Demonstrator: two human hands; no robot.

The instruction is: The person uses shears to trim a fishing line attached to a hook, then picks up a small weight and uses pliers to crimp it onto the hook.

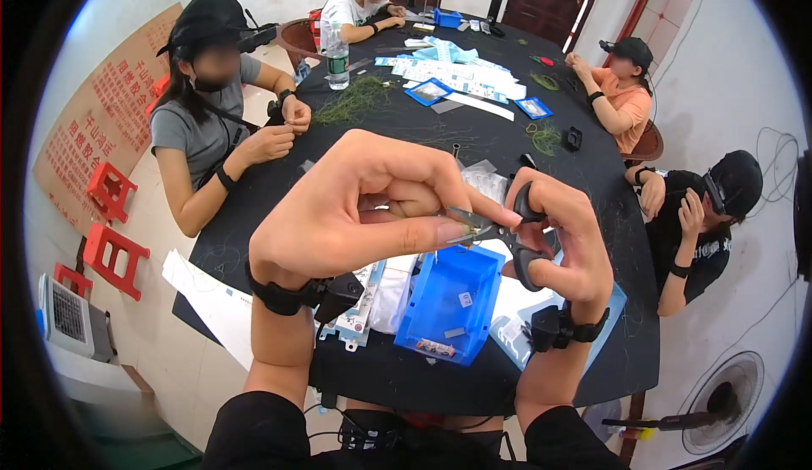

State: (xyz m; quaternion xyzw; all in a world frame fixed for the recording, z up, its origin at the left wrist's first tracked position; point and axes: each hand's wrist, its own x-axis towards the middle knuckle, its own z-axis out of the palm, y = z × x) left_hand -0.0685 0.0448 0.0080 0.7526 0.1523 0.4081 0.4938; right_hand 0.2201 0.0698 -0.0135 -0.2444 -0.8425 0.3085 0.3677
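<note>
Over the table's near side, my left hand [355, 208] is closed, thumb and forefinger pinching what looks like a thin greenish thread [470, 230]; its far end is too fine to make out. My right hand [579, 242] grips a small pair of scissors [528, 269] by their black finger loops. The scissor blades point left and reach the left thumb and fingertip, next to the thread. Below both hands sits a blue plastic box [408, 322], with small pieces and a little packet inside.
White sheets and packets lie around the box on the black table [355, 377]. Farther off are green thread tangles [359, 102], a water bottle [337, 57] and blue-framed packs [430, 91]. Several people sit around the table. A fan [723, 402] stands at right, red stools [117, 259] at left.
</note>
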